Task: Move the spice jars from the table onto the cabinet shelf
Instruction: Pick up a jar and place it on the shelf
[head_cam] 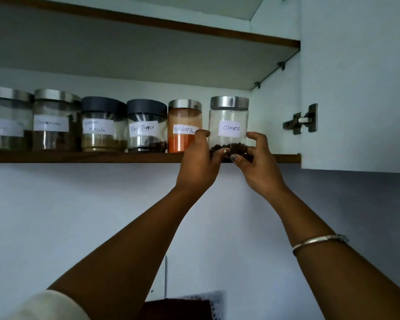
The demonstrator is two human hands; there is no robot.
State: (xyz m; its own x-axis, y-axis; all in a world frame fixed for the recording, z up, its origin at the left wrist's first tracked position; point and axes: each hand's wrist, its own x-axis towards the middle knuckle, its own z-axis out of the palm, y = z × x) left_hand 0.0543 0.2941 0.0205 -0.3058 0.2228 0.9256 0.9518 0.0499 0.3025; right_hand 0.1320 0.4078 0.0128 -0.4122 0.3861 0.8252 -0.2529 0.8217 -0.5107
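A glass jar labelled Cloves [229, 116], with a steel lid and dark cloves at its bottom, stands at the right end of the cabinet shelf [79, 157]. My left hand [200, 162] grips its lower left side and my right hand [256, 162] its lower right side. To its left stand the red chilli powder jar [183, 116], the black pepper jar [146, 125], a masala jar [102, 125] and two steel-lidded jars [53, 121] with blurred labels. My fingers cover the base of the cloves jar.
The open cabinet door [356, 88] with its hinge [303, 120] hangs just right of the cloves jar. An upper shelf [148, 21] runs above the lids. Below the shelf is plain wall; a dark object [178, 308] shows at the bottom edge.
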